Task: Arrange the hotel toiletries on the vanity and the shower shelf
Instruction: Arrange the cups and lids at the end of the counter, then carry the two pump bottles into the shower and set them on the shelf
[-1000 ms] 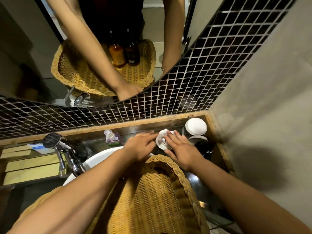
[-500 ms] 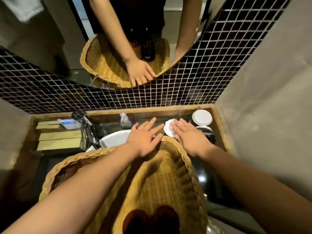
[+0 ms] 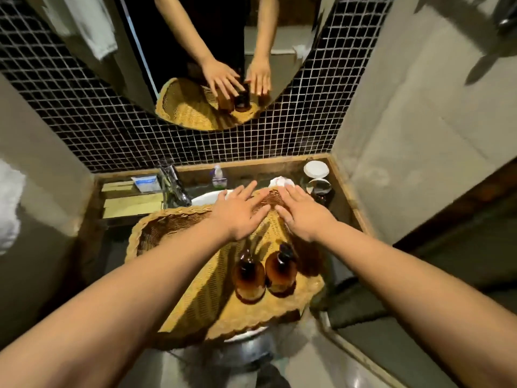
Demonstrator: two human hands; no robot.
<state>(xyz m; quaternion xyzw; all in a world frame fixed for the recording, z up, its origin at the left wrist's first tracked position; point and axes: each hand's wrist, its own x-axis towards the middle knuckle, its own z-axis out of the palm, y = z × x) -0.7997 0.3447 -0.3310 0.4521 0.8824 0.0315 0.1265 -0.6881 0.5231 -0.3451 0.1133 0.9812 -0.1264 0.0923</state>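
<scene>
both hands [image 3: 240, 212] [image 3: 303, 214] now off the white item [image 3: 279, 182], grips open and empty over basket [image 3: 179, 264]. two amber bottles [image 3: 249, 275] still in basket at bench front edge: next to place.

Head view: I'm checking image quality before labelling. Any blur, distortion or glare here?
Head view: wide-angle bending curves the tiled wall and stretches both forearms. The left hand, right hand and basket look soft with motion blur. Light glints on the two brown bottles; the corners fall into shadow.
</scene>
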